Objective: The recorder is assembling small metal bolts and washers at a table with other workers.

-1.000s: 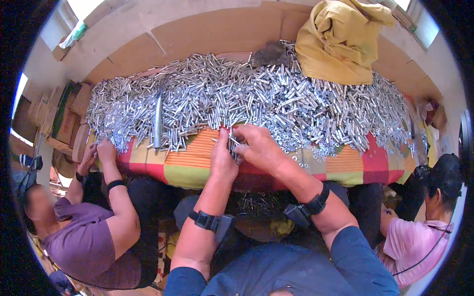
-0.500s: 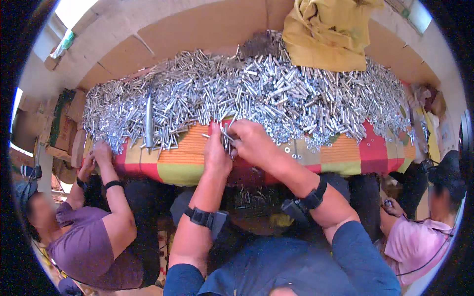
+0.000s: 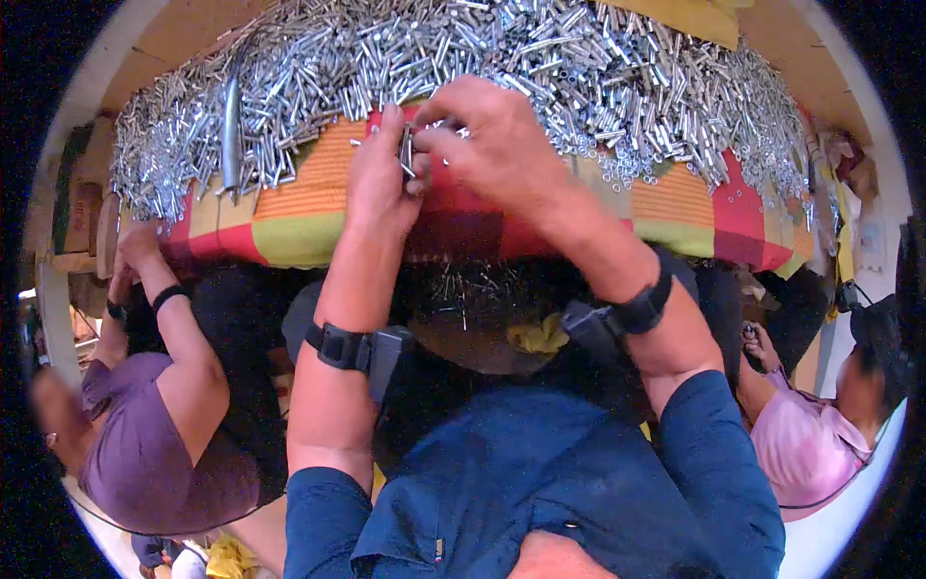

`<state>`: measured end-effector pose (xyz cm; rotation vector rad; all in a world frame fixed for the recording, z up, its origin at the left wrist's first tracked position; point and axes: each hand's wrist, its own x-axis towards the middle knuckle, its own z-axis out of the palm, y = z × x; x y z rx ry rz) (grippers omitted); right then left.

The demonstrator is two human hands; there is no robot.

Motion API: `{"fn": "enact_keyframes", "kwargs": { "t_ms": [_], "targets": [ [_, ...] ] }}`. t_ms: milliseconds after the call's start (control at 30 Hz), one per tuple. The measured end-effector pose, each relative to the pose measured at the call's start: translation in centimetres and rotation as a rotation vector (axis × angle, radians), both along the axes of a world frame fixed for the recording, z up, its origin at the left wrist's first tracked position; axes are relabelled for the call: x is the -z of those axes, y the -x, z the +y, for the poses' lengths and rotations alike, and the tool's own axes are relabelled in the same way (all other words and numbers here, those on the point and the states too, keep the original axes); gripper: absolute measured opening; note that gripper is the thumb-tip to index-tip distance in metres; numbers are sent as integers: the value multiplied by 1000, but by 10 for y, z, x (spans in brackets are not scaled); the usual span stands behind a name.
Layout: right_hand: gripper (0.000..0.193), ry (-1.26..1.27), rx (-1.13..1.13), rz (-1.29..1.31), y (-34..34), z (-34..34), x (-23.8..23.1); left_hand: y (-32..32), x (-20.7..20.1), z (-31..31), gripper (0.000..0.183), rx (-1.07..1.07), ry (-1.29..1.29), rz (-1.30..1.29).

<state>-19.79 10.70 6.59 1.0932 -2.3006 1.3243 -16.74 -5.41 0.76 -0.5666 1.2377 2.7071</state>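
The left hand point(image 3: 383, 179) curls fingers around slim silver metal pins point(image 3: 406, 154); the right hand point(image 3: 497, 145) bends fingers beside them, its hold I cannot tell. Silver metal rods point(image 3: 362, 68) lie beyond the fingers.

No readable text, number or sign: faint reddish marks on the brown carton point(image 3: 83, 220) at far left are too blurred, and the small tag point(image 3: 439, 550) on the dark blue shirt point(image 3: 540, 463) is too tiny
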Motion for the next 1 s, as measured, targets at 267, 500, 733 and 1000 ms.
{"fn": "enact_keyframes", "kwargs": {
  "t_ms": [267, 500, 733, 1000],
  "targets": [
    [14, -551, -622, -833, -57, 50, -25, -16, -20, -8, 32, -64, -17, 39],
    [24, -918, -513, -533, -136, 52, 175, -27, -29, -7, 33, -50, -59, 97],
    [29, -786, -312, -527, -180, 27, 322, -30, -37, -12, 33, -31, -86, 99],
    [27, -274, -314, -699, -188, 20, 305, -37, -49, -15, 27, -27, -61, 102]
  ]
}}
